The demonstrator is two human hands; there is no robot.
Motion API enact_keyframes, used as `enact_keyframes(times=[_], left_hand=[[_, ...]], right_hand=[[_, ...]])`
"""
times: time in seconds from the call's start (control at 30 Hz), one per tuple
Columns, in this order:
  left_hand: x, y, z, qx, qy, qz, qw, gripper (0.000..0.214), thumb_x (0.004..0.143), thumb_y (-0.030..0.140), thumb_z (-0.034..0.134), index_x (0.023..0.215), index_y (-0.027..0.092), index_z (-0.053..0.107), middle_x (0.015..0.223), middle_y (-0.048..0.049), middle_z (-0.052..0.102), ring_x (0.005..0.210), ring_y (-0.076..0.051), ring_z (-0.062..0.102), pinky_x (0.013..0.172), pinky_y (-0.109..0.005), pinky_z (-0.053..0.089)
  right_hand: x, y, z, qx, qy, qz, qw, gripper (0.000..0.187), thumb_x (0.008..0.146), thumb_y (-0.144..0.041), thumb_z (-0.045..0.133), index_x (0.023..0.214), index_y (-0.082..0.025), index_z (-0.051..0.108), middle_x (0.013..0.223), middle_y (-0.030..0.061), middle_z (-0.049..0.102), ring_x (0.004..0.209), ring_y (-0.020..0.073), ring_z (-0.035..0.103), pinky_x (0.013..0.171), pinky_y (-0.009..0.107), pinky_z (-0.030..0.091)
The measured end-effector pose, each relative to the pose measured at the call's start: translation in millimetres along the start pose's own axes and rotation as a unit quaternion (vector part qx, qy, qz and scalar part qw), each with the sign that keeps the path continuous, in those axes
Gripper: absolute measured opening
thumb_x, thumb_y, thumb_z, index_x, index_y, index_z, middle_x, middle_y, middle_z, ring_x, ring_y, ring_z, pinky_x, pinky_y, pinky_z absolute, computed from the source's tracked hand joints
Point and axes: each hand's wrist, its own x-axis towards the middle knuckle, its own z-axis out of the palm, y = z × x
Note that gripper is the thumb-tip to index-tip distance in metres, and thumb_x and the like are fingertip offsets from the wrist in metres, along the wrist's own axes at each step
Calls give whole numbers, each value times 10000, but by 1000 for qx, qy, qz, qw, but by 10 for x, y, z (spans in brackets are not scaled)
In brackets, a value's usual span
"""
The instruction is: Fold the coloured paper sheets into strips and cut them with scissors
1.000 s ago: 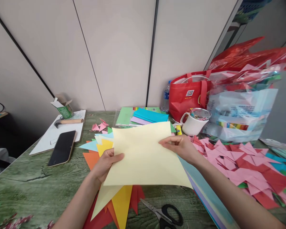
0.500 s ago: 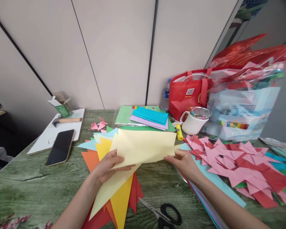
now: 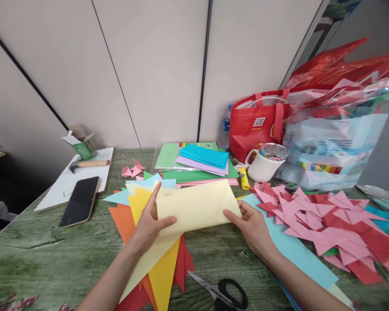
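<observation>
Between my two hands a pale yellow sheet of paper point(image 3: 196, 205) is held up, bent over along its length. My left hand point(image 3: 151, 220) grips its left end, thumb in front and fingers behind. At the right end, my right hand point(image 3: 248, 220) pinches the paper's lower corner between thumb and fingers. Below it lies a fanned pile of pointed paper pieces, with a yellow piece point(image 3: 165, 272) and an orange piece point(image 3: 121, 222) showing. Black-handled scissors point(image 3: 220, 291) rest partly open on the table, nearer to me than the sheet.
Pink and red folded paper pieces point(image 3: 327, 220) are heaped on the right. Behind stand a white mug point(image 3: 262, 168), a yellow glue stick point(image 3: 244, 178) and a red bag point(image 3: 254, 129). Leftward lie a phone point(image 3: 81, 201) and a hammer point(image 3: 90, 164). Blue folded paper point(image 3: 204, 156) tops a stack.
The yellow sheet has been bent over and its lower edge sits slightly lower. My left thumb and fingers have spread further apart around its end. My right hand has shifted slightly right.
</observation>
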Motion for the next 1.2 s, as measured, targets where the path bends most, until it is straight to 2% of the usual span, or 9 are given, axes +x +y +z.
enact_keyframes(times=[0.1,0.2,0.27,0.33,0.47,0.6,0.73,0.9,1.2], left_hand=[[0,-19,29,3,43,-29,999,1007,622,276,810,1442,316,225,1304,-83,536,1072,-278,589,799,-327,528],[-3,1,39,22,58,-43,997,934,622,293,805,1405,274,296,1145,-74,623,930,-247,641,714,-315,547],[-11,22,46,50,57,-50,996,874,623,307,800,1368,254,347,1053,-58,650,860,-226,650,671,-296,547],[-22,37,58,77,48,-59,994,813,624,322,793,1325,243,388,978,-40,662,808,-209,650,631,-275,540],[-43,44,91,104,32,-76,991,658,625,351,779,1187,231,458,855,-4,657,716,-180,632,566,-245,518],[-53,58,116,103,54,-78,990,553,628,391,769,1070,240,472,738,41,622,589,-138,589,487,-207,468],[-55,62,105,98,68,-59,991,453,682,470,720,1002,228,509,565,84,523,460,-92,504,418,-162,383],[-44,39,64,69,65,-53,994,440,689,486,720,979,210,536,587,48,582,498,-121,552,451,-190,408],[-45,35,81,96,107,-35,989,456,628,494,757,914,178,593,543,32,608,487,-137,567,455,-205,404]], right_hand=[[-19,-20,16,15,-22,-14,1000,407,639,-328,793,956,-223,559,968,38,677,879,209,625,731,306,511],[-27,-71,19,52,-76,1,996,702,636,-280,798,1216,-297,401,1105,51,637,977,230,622,761,347,532],[-26,-105,11,62,-97,17,993,837,648,-280,790,1321,-326,294,1157,66,614,1011,246,620,767,368,541],[-25,-127,-1,56,-93,36,993,808,663,-301,779,1324,-315,314,1130,70,627,976,251,638,733,366,552],[-22,-123,-19,47,-55,63,995,629,664,-352,775,1192,-269,443,933,40,688,795,229,676,638,337,552],[-20,-80,-29,57,-46,76,994,547,656,-355,784,1086,-253,461,860,24,711,709,208,674,604,327,544],[-19,-61,-38,49,-35,81,995,550,636,-352,798,1051,-242,454,814,21,720,677,207,673,596,327,543],[-18,-87,-39,48,-19,88,995,600,587,-375,820,1046,-240,458,784,13,716,647,204,671,567,317,540],[-24,-84,-35,54,-7,93,994,550,598,-366,813,1025,-221,498,776,24,715,640,196,666,566,311,536]])
